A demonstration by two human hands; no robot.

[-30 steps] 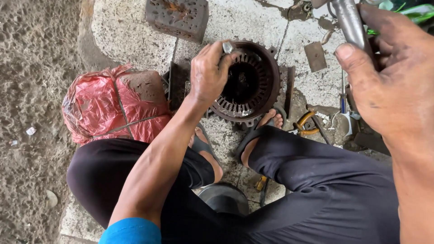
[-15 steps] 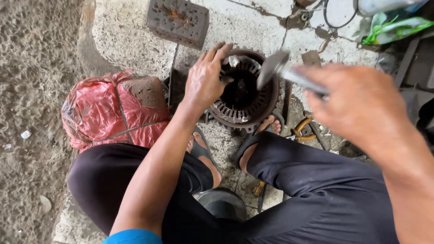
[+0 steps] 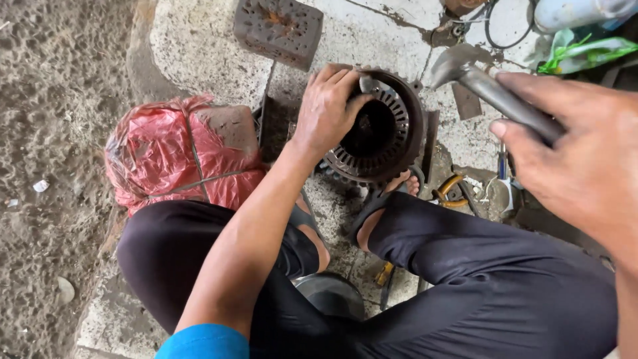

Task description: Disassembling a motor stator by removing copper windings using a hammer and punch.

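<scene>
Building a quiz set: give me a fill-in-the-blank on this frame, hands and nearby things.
1. The right hand holds a ____ by its handle.
2. The left hand rests on the rim of the round ____ motor part.
3. Left of the left arm lies a bundle wrapped in ____ plastic.
4. The person's legs are clad in ____ trousers.

Missing words: hammer; metal; red; black

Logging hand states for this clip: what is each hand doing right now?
Left hand: closed, gripping the rim of the round dark slotted metal motor casing.
Right hand: closed around the grey metal hammer.
</scene>
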